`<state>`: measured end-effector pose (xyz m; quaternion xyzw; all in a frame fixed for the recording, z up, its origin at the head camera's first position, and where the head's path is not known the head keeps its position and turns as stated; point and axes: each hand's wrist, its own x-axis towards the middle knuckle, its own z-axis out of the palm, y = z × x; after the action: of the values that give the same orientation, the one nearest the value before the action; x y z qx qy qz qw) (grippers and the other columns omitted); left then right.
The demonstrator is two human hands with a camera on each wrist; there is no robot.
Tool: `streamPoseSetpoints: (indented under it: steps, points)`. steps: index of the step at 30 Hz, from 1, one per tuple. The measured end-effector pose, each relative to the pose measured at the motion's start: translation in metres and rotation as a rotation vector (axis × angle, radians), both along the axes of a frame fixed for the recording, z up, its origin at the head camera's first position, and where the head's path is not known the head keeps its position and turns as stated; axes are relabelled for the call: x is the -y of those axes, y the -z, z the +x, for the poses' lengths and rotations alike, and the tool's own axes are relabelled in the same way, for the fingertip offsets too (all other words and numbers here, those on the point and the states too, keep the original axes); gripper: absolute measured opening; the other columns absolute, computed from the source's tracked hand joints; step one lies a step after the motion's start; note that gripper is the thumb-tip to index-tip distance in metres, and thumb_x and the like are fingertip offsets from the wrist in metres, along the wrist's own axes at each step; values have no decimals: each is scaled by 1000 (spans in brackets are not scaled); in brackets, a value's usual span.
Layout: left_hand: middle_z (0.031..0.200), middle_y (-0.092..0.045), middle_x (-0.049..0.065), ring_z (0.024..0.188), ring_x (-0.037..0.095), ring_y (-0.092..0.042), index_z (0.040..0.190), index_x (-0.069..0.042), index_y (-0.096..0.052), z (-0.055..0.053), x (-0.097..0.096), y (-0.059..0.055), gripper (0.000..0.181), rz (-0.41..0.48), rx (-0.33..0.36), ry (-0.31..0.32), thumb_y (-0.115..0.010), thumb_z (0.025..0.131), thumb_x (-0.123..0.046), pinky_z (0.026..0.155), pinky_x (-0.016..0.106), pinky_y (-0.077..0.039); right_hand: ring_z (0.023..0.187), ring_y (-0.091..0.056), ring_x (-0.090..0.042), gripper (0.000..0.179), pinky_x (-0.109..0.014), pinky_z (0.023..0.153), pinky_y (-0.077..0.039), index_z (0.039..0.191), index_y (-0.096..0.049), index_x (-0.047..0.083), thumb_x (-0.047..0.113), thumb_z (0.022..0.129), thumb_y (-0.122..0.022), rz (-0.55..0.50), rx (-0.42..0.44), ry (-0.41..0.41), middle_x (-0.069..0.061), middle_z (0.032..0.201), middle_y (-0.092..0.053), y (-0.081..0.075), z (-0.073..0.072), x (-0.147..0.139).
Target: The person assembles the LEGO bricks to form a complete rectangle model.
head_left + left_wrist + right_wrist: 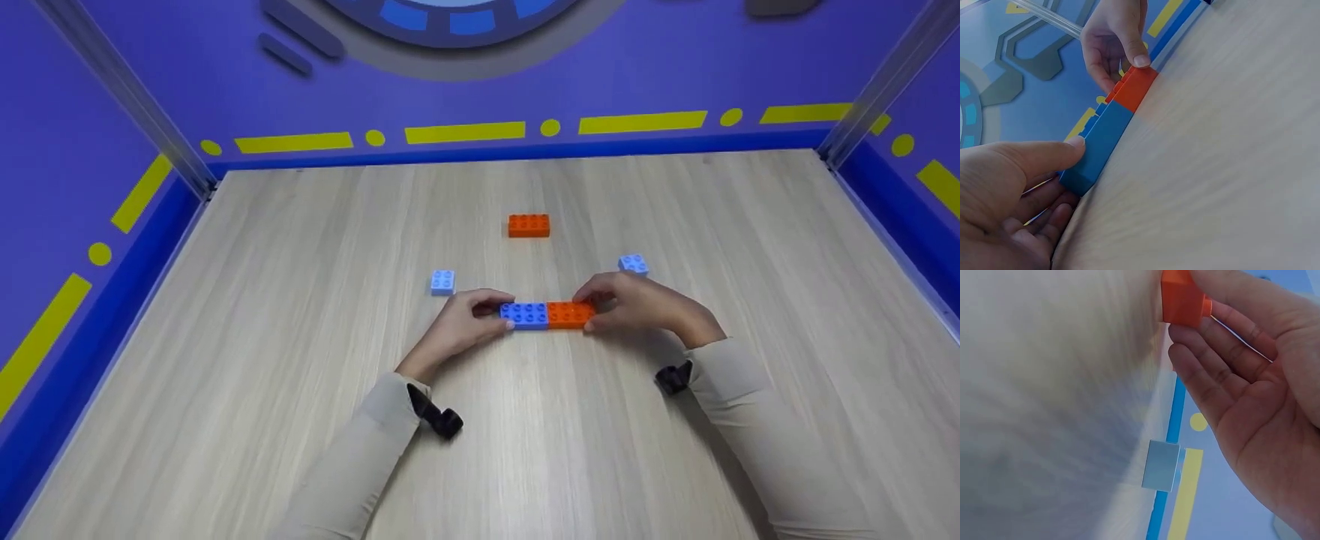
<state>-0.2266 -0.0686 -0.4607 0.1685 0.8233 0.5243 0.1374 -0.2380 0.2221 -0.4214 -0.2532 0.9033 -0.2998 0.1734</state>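
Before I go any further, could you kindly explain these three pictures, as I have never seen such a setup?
There is no machine: a person works with bare hands. The widest picture comes from a head-worn camera looking forward and down; the others come from the left wrist camera and right wrist camera. At the table, the left hand pinches a blue brick and the right hand an orange brick, the two touching end to end. Apart from these lie a farther orange brick, a left pale-blue brick and a right pale-blue brick, each pale one just beyond a hand.
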Motion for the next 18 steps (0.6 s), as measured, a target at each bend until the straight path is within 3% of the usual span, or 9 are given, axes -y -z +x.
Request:
streamPoseSetpoints:
  steps: [11,18]
  points:
    - [126,-64,5,116,19,-57,123,-12,-65,0,1,2,39,11,18,3,-73,84,-15,102,36,-44,104,-61,-24,41,-45,95,-49,115,-68,10,19,77,-80,0,36,-2,-7,115,-67,-4,-2,1]
    - [127,-63,6,117,20,-56,123,-11,-65,-1,1,2,40,5,13,4,-72,84,-13,103,35,-43,110,-59,-29,37,-49,97,-47,121,-65,7,14,86,-69,-4,30,11,-10,119,-66,-13,-9,3]
